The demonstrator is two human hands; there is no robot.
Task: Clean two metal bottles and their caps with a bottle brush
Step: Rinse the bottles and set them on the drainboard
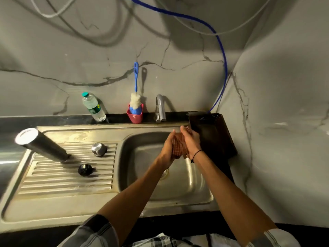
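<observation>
- Metal bottle (41,145): inverted on drainboard, left of frame; two caps (99,149) beside it.
- Bottle brush (135,90): upper centre, in pink cup (135,117).
- Plastic bottle (93,107): green label, unreadable.
- Left hand (168,148), right hand (191,141): together grasping brown cloth (179,147) over steel sink (135,141).
- Wall: marble-veined.

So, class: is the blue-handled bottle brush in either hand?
No: the blue-handled bottle brush stands in the pink holder by the wall.

Only 1 metal bottle (41,145) shows; the hands (179,145) hide most of a reddish cloth (179,146).
</observation>
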